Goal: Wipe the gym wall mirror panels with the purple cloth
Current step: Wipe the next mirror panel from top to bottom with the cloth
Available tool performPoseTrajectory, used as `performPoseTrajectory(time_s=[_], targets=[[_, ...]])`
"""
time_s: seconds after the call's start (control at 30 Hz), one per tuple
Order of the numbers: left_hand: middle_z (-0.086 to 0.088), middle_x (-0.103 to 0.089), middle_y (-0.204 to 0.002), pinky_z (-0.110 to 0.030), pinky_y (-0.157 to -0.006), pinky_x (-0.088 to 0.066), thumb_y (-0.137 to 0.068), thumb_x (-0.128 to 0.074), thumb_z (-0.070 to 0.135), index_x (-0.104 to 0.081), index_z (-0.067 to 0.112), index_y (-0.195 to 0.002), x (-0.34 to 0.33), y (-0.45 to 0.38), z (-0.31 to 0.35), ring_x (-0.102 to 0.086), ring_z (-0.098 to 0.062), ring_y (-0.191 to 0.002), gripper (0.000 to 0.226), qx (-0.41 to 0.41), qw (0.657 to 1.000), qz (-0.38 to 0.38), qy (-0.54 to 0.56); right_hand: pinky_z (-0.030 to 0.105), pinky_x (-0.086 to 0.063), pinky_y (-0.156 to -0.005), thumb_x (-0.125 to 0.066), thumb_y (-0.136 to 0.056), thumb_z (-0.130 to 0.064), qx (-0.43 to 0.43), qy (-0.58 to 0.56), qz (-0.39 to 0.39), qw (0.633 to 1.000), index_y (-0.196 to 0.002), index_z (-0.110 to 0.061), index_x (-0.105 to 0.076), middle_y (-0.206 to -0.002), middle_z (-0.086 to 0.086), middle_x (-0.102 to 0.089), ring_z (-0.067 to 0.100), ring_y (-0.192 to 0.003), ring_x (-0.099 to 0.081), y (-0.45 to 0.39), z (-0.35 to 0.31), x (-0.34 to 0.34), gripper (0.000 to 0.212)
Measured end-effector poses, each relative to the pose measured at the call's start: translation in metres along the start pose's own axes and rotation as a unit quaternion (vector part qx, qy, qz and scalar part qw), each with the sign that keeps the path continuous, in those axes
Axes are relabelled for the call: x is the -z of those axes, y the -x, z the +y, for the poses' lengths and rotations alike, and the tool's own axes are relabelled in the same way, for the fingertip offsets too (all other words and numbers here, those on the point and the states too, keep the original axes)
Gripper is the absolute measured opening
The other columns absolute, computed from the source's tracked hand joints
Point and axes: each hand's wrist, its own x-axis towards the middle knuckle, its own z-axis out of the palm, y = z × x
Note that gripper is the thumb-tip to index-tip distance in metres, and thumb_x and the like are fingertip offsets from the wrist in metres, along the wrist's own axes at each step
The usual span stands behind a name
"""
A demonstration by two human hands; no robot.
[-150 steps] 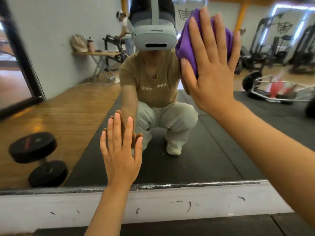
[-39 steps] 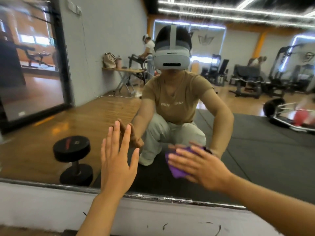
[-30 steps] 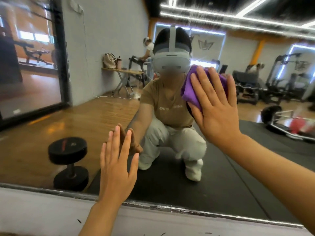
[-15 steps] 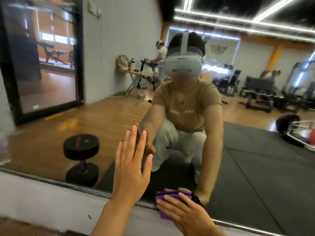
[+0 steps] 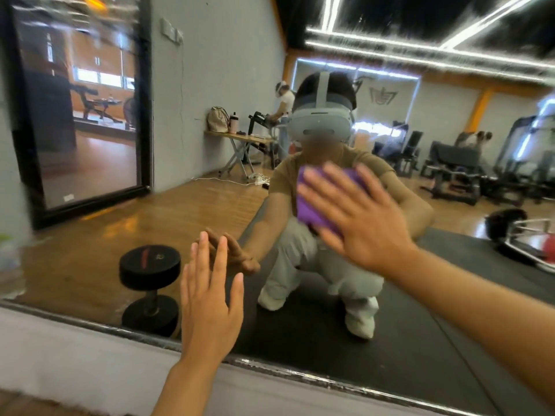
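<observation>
Against the wall mirror (image 5: 90,235), the right hand (image 5: 357,217) presses the purple cloth (image 5: 312,205) flat to the glass, fingers straight and spread, at chest height of the crouching reflection. Lower left, the left hand (image 5: 210,304) rests open-palmed on the glass, fingers extended. A black dumbbell (image 5: 148,285) appears reflected beside it.
</observation>
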Motion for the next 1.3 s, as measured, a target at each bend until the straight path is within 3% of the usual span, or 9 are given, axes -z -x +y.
performPoseTrajectory(time_s=[0.23, 0.47, 0.6, 0.77, 0.87, 0.93, 1.03, 1.13, 1.3], targets=[[0.017, 0.019, -0.166, -0.050, -0.118, -0.010, -0.100, -0.025, 0.054, 0.012, 0.050, -0.155, -0.006, 0.000, 0.000, 0.016, -0.006, -0.153, 0.067, 0.009, 0.999, 0.020, 0.032, 0.048, -0.003, -0.124, -0.030, -0.109, -0.039, -0.203, 0.024, 0.091, 0.975, -0.160, -0.016, -0.027, -0.166, 0.008, -0.025, 0.032, -0.154, -0.019, -0.069, 0.020, 0.012, 0.056], [0.019, 0.021, -0.165, -0.046, -0.118, -0.010, -0.102, -0.023, 0.052, 0.000, 0.040, -0.158, -0.004, 0.001, -0.004, 0.019, -0.003, -0.151, 0.062, 0.008, 0.999, 0.009, 0.044, 0.049, -0.001, -0.126, -0.041, -0.103, -0.037, 0.006, 0.014, -0.012, 1.000, -0.160, -0.019, -0.026, -0.168, 0.006, -0.016, 0.029, -0.155, -0.011, 0.029, -0.071, -0.029, 0.062], [0.020, 0.022, -0.164, -0.047, -0.120, -0.013, -0.100, -0.021, 0.056, 0.006, 0.048, -0.155, 0.000, -0.001, -0.002, 0.021, -0.003, -0.151, 0.062, 0.004, 0.998, -0.004, 0.058, 0.045, 0.006, -0.126, -0.040, -0.096, -0.040, 0.071, 0.018, -0.068, 0.995, -0.159, -0.021, -0.021, -0.169, 0.001, -0.013, 0.024, -0.157, 0.002, 0.080, -0.106, -0.046, 0.068], [0.023, 0.024, -0.163, -0.049, -0.122, -0.017, -0.100, -0.029, 0.053, 0.003, 0.044, -0.156, 0.004, -0.001, -0.002, 0.022, -0.002, -0.150, 0.065, 0.009, 0.997, -0.016, 0.073, 0.044, 0.009, -0.126, -0.037, -0.098, -0.051, 0.172, -0.001, -0.151, 0.973, -0.157, -0.025, -0.028, -0.166, -0.004, -0.013, 0.020, -0.155, -0.004, 0.127, -0.135, -0.058, 0.065], [0.027, 0.027, -0.161, -0.047, -0.122, -0.016, -0.099, -0.031, 0.049, -0.002, 0.040, -0.157, 0.008, -0.002, -0.001, 0.024, 0.001, -0.148, 0.065, 0.012, 0.997, -0.026, 0.076, 0.045, 0.013, -0.125, -0.031, -0.098, -0.046, 0.186, 0.012, -0.156, 0.970, -0.162, -0.018, -0.009, -0.169, 0.001, 0.005, 0.023, -0.156, 0.006, 0.133, -0.138, -0.059, 0.073], [0.027, 0.028, -0.160, -0.044, -0.122, -0.014, -0.099, -0.030, 0.050, -0.001, 0.040, -0.157, 0.010, -0.002, 0.000, 0.025, 0.002, -0.148, 0.065, 0.012, 0.997, -0.032, 0.073, 0.045, 0.011, -0.125, -0.047, -0.095, -0.048, 0.186, 0.019, -0.161, 0.969, -0.161, -0.016, 0.006, -0.168, 0.004, 0.015, 0.026, -0.155, 0.010, 0.134, -0.137, -0.057, 0.091], [0.026, 0.027, -0.161, -0.043, -0.121, -0.013, -0.099, -0.030, 0.050, -0.001, 0.041, -0.157, 0.010, -0.002, 0.002, 0.025, 0.001, -0.148, 0.065, 0.012, 0.997, -0.032, 0.076, 0.045, 0.010, -0.125, -0.072, -0.082, -0.052, 0.194, 0.024, -0.185, 0.963, -0.161, -0.016, 0.008, -0.167, 0.002, 0.008, 0.024, -0.155, 0.007, 0.131, -0.131, -0.054, 0.118], [0.026, 0.027, -0.161, -0.043, -0.121, -0.012, -0.099, -0.030, 0.050, -0.001, 0.041, -0.157, 0.010, -0.002, 0.001, 0.024, 0.001, -0.148, 0.065, 0.012, 0.996, -0.034, 0.083, 0.045, 0.012, -0.125, -0.056, -0.085, -0.037, 0.219, 0.052, -0.129, 0.966, -0.161, -0.017, -0.005, -0.168, 0.001, 0.009, 0.023, -0.155, 0.013, 0.117, -0.117, -0.050, 0.093], [0.022, 0.020, -0.164, -0.045, -0.119, -0.015, -0.101, -0.033, 0.048, -0.007, 0.038, -0.158, 0.009, 0.000, -0.011, 0.019, -0.001, -0.151, 0.064, -0.010, 0.997, -0.033, 0.075, 0.046, 0.005, -0.126, -0.042, -0.098, -0.030, 0.057, 0.060, -0.035, 0.996, -0.159, -0.017, -0.022, -0.169, 0.002, -0.008, 0.022, -0.156, -0.006, 0.044, -0.060, -0.023, 0.066]])
